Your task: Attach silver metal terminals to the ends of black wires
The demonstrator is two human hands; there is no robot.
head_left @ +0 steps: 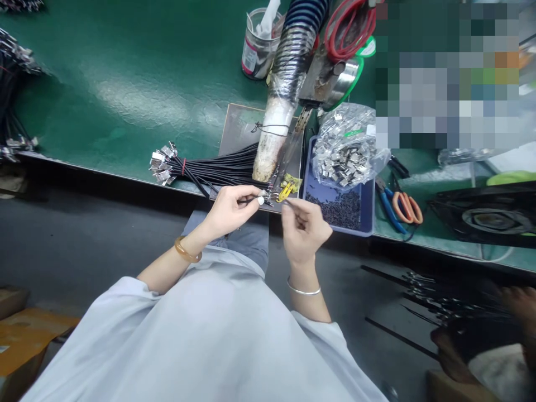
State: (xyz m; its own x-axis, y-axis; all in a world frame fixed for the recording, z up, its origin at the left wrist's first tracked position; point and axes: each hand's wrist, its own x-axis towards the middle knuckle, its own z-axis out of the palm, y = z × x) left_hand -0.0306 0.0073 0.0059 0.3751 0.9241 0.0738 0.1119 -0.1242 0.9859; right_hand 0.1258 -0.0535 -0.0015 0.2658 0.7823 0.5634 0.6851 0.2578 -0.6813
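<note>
Head view. The left hand (232, 209) reaches in from the lower left, palm turned inward, thumb and forefinger pinched on a thin black cable (248, 200). The cable's working end lies just above the bench's near edge, beside a yellow clip (285, 192); a small white piece (261, 200) shows at the fingertips, its nature unclear. The right hand (305, 226) is raised opposite, wrist upright, fingers curled, thumb and forefinger close together near the clip. Cannot tell whether anything is pinched there.

Materials: beyond the left hand, a bundle of black cables (226, 162), smooth-jacketed, cinched by a red band (183, 166), ends in shiny metal connectors (161, 162). It lies partly over a flat grey board (238, 125) on the glossy green bench (125, 95). A ribbed hose (295, 42), its lower section wrapped white and stained at the mouth, slants down above the cables. Right of it, a blue plastic bin (310, 162) contains tiny dark pieces (335, 211); a crinkled clear bag (349, 120) of angular metal shells (343, 164) rests over its far part. Orange-looped scissors (408, 207) lie beside the bin.
</note>
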